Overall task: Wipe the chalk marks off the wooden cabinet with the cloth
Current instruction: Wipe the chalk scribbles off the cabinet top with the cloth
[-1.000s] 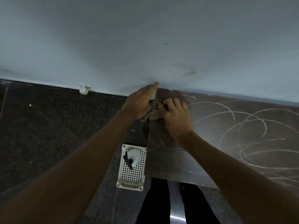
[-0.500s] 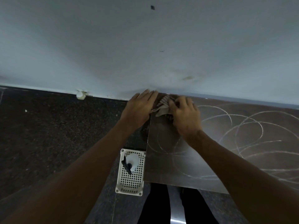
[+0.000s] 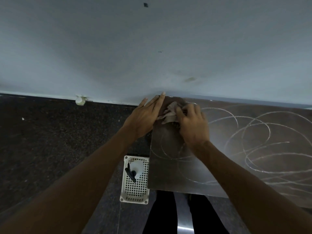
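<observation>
1. Head view, the task's things: the wooden cabinet (image 3: 162, 179) stands against the pale wall (image 3: 152, 48). We look down on its dark, faintly glossy top. The cloth (image 3: 168, 114) lies crumpled at the far left corner of that top, close to the wall. Looping chalk marks (image 3: 269, 132) cover most of the surface to the right and towards us.

2. Head view, the hands: the right hand (image 3: 192, 125) lies on the cloth with fingers curled over it, its grip bunching the fabric against the wood. The left hand (image 3: 143, 119) has its grip spread. Its fingers are straight and together, laid along the cabinet's left edge and touching the cloth's near side, the fingertips reaching the wall.

3. Head view, surroundings: a white perforated basket (image 3: 135, 191) sits on the dark speckled floor (image 3: 50, 141) just left of the cabinet. A spray bottle (image 3: 137, 168) lies in it.

4. How the cloth handles, as we judge it: it looks light, soft and limp, so it folds and slips under the palm rather than keeping a shape. We would gather it into a flat pad and press from above with the whole hand, not pinch a corner. The smooth top should let it glide, and chalk should lift with firm, overlapping strokes.

5. Progress: hardly any marks look cleared.
</observation>
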Motion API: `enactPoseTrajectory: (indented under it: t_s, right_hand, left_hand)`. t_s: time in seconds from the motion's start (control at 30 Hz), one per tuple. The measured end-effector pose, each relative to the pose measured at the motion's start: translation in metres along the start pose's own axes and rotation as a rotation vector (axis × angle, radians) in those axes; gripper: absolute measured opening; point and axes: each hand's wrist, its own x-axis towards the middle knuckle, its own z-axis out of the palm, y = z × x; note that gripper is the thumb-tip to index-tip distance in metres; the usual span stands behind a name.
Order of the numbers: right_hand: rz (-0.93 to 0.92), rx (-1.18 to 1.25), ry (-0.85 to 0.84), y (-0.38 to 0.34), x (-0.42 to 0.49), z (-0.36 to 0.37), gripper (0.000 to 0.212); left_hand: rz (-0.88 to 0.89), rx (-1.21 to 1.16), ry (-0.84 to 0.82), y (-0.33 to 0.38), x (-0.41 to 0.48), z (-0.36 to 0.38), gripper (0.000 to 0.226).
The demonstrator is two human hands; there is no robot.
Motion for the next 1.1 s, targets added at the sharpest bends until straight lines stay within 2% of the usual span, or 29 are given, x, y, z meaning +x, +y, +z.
enactPoseTrajectory:
  t_s: [0.1,0.2,0.37,0.5,0.6,0.7,0.77,0.87,0.97,1.1]
  right_hand:
    - [0.236,0.031,-0.017,0.015,0.009,-0.007,0.045]
    - [0.365,0.090,-0.008,-0.009,0.024,-0.012,0.035]
    - [0.228,0.108,0.012,-0.052,0.035,-0.009,0.037]
    - [0.033,0.042,-0.042,-0.023,0.022,-0.012,0.039]
    - [0.137,0.018,-0.085,0.006,0.019,-0.013,0.046]
    - [0.305,0.043,-0.067,-0.005,0.027,-0.017,0.039]
    - [0.296,0.076,-0.061,-0.027,0.033,-0.019,0.035]
    - [0.179,0.086,-0.051,-0.052,0.037,-0.017,0.034]
    - [0.120,0.028,-0.068,-0.037,0.038,-0.019,0.033]
    - [0.229,0.025,-0.080,-0.012,0.036,-0.019,0.036]
  left_hand:
    - [-0.090,-0.149,-0.052,0.006,0.003,-0.003,0.104]
    - [-0.180,-0.281,-0.070,0.007,0.009,-0.007,0.102]
    - [-0.266,-0.352,-0.076,0.003,0.017,-0.025,0.094]
    - [-0.209,-0.339,-0.047,0.000,0.018,-0.031,0.092]
    - [-0.213,-0.323,-0.046,0.004,0.017,-0.030,0.092]
    - [-0.218,-0.313,-0.046,0.009,0.019,-0.026,0.094]
    - [-0.251,-0.314,-0.044,0.010,0.021,-0.023,0.092]
    - [-0.292,-0.341,-0.034,0.008,0.023,-0.023,0.091]
    - [-0.293,-0.384,-0.035,0.004,0.022,-0.026,0.090]
    - [-0.286,-0.398,-0.035,0.006,0.020,-0.027,0.091]
